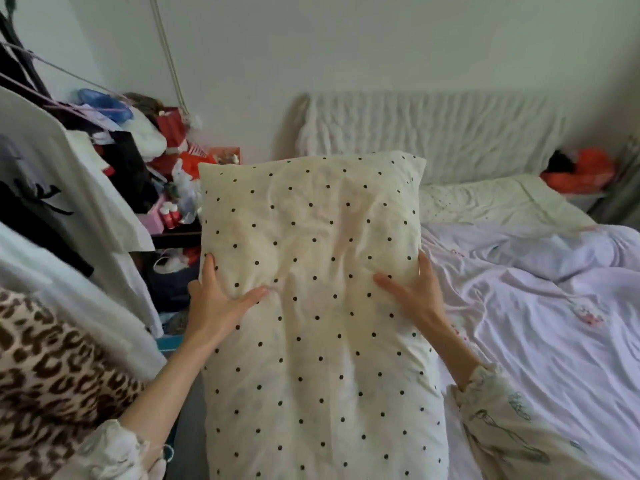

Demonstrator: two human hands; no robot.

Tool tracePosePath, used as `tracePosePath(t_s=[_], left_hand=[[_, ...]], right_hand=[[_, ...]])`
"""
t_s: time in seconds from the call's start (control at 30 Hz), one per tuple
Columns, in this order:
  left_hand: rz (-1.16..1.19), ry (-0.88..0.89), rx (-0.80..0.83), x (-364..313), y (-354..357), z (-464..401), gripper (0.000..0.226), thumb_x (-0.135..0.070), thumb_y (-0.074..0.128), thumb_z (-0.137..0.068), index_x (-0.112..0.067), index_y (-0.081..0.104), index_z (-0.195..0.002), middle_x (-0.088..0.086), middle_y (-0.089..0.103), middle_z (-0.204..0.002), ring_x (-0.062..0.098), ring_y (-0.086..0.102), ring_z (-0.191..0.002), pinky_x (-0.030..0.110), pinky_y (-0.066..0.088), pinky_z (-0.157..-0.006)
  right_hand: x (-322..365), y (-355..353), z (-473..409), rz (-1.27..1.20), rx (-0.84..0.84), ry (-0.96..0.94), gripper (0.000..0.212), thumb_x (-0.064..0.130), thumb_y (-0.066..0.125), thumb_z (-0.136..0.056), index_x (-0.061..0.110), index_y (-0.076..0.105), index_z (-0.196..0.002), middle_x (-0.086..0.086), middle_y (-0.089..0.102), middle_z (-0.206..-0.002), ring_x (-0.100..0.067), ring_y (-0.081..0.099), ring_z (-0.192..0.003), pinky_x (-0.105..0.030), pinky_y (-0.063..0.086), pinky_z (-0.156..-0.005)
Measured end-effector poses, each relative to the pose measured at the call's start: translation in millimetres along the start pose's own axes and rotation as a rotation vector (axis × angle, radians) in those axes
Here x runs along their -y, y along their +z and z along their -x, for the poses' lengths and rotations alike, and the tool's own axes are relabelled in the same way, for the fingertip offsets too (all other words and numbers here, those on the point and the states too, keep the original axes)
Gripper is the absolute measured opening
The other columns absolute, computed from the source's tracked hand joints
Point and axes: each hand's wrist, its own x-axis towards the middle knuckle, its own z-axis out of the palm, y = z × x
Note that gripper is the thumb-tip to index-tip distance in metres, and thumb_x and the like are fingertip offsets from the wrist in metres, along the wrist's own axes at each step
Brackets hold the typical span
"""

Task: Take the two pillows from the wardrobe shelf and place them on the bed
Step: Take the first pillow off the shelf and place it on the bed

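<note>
Gripping the polka-dot pillow point(311, 289) at frame centre, my left hand point(216, 299) and right hand point(415, 292) clamp its sides, held over the bed point(536, 323) at frame right.

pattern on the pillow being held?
Cream with small black polka dots: the pillow, clearest in the head view, held at both sides.

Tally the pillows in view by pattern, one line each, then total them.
Cream with black polka dots: 1, the polka-dot pillow, held by the left hand and right hand.
White with fine speckles: 1, the speckled pillow, lying at the head of the bed.
Total: 2
</note>
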Motion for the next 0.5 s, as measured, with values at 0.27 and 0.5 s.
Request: tracePosePath(t_s=[0.27, 0.5], left_hand=[[0.061, 0.041, 0.047, -14, 47, -167, 0.126, -0.061, 0.081, -0.047, -0.033, 0.009, -0.146, 0.009, 0.024, -0.149, 0.025, 0.032, -0.134, 0.042, 0.031, -0.106], [0.054, 0.126, 0.08, -35, 80, -354, 0.126, -0.061, 0.079, -0.049, -0.026, 0.008, -0.146, 0.007, 0.021, -0.153, 0.023, 0.025, -0.139, 0.039, 0.026, -0.108]], right_hand=[[13, 53, -154, 0.028, -0.021, 0.016, 0.082, 0.043, 0.079, -0.064, 0.024, 0.038, -0.133, -0.004, 0.056, -0.124, -0.027, 0.055, -0.112, -0.051, 0.046, -0.095], [34, 124, -303, -0.008, -0.09, 0.016, 0.08, 0.039, 0.081, -0.064, 0.02, 0.041, -0.13, -0.005, 0.057, -0.121, -0.027, 0.057, -0.108, -0.05, 0.048, -0.092]])
